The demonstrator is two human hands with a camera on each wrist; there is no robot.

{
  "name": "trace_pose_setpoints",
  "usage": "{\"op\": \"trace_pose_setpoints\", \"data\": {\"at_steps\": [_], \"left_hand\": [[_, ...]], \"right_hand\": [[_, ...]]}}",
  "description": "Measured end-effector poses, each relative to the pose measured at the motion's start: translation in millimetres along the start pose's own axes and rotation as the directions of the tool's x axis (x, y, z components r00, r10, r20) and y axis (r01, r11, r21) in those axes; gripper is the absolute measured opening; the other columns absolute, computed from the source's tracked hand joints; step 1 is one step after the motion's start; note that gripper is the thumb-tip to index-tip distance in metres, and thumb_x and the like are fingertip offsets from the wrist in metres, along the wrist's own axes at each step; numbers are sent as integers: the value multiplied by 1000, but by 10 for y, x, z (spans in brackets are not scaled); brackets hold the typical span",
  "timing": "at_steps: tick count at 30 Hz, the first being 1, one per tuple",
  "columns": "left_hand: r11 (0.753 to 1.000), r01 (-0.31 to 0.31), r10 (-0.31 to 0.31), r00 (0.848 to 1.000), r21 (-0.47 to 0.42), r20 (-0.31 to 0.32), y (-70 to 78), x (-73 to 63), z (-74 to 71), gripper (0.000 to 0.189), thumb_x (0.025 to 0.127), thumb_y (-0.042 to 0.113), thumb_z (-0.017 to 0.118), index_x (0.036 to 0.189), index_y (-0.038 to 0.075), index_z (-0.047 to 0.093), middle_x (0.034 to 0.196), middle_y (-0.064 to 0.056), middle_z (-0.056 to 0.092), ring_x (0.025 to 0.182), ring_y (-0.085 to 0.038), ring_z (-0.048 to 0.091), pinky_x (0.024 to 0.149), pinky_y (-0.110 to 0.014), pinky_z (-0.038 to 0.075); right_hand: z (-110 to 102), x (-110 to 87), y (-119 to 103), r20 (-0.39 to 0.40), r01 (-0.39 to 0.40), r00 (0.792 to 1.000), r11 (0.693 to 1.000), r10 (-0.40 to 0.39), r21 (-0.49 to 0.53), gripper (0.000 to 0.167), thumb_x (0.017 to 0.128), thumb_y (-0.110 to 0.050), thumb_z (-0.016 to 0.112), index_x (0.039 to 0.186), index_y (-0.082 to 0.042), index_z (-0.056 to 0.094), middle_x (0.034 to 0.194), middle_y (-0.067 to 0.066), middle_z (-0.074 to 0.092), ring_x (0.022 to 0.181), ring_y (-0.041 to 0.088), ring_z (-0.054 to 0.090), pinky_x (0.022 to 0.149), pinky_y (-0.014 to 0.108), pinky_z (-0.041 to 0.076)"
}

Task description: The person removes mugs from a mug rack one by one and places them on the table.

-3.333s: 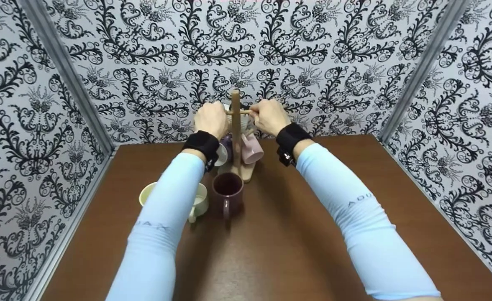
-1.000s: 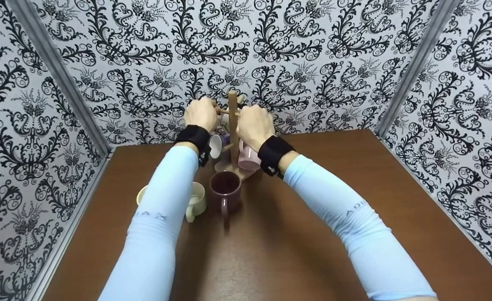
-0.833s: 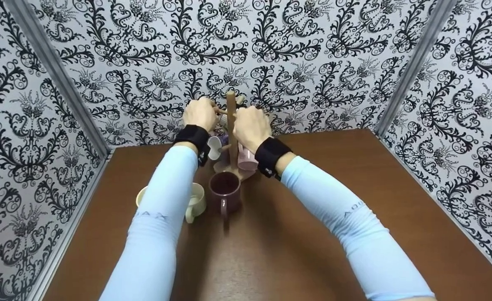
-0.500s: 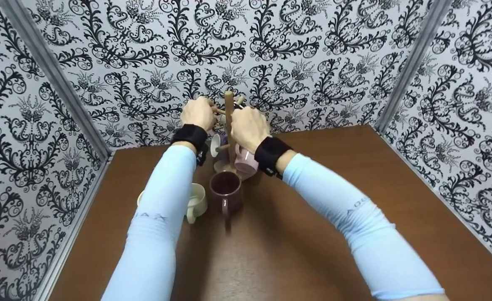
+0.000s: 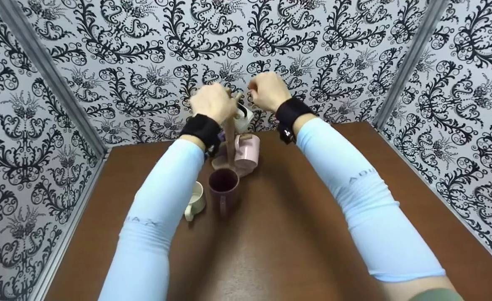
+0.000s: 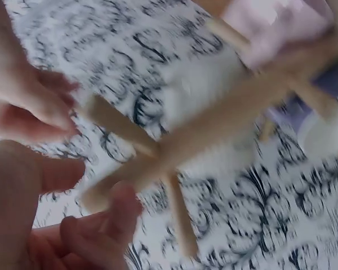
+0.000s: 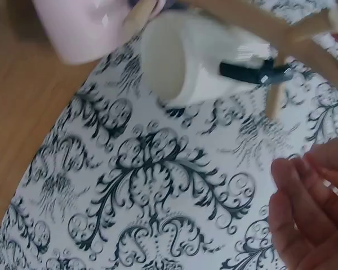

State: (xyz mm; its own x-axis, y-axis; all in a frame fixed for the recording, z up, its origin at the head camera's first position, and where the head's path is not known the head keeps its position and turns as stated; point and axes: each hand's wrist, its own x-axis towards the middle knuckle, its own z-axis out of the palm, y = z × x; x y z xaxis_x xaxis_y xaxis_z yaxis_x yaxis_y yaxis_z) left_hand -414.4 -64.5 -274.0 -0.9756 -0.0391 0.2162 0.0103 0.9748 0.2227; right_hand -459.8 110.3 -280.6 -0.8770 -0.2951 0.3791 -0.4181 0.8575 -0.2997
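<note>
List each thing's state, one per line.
wooden mug stand: upright
glossy pink mug: hanging on stand
white, black-handled mug: hanging there
purple, white-lined mug: at stand, blurred
dark maroon mug: upright on brown table
pale green mug: upright, partly hidden
left hand: at stand's top, grip unclear
right hand: holding nothing

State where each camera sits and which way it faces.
Head: worn on the head, facing forward and down at the stand and table; left hand, right hand and both sleeves show.
Left wrist: on that wrist, facing the stand; fingers of both hands show.
Right wrist: on that wrist, facing the white mug and pink mug; right hand shows.
Both wrist views share the stand.
</note>
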Motion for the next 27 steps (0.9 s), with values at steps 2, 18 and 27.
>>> {"op": "trace_pose_setpoints", "data": {"at_steps": [2,18,27], "left_hand": [[1000,-13,12,999,4,36,87,-15,17,37,106,49,66,115,16,78,112,-10,82,97,-26,76,90,-44,66],[998,-47,48,998,39,-27,250,-16,243,33,98,24,68,125,7,76,121,-16,83,113,-33,81,100,-59,66],[999,-35,34,998,-17,-51,207,28,279,42,101,28,65,135,3,70,124,-20,82,114,-37,81,94,-56,68]], "right_hand": [[34,52,8,7,28,1000,999,-28,-20,27,105,-6,63,125,-2,82,128,21,83,118,40,79,107,49,63],[404,194,-1,27,238,970,928,-241,-287,16,99,-2,65,102,-4,81,104,21,84,100,47,80,88,61,66],[382,124,-26,-24,208,974,937,-223,-279,16,102,-8,69,95,-4,83,100,20,84,98,45,79,89,58,65]]}}
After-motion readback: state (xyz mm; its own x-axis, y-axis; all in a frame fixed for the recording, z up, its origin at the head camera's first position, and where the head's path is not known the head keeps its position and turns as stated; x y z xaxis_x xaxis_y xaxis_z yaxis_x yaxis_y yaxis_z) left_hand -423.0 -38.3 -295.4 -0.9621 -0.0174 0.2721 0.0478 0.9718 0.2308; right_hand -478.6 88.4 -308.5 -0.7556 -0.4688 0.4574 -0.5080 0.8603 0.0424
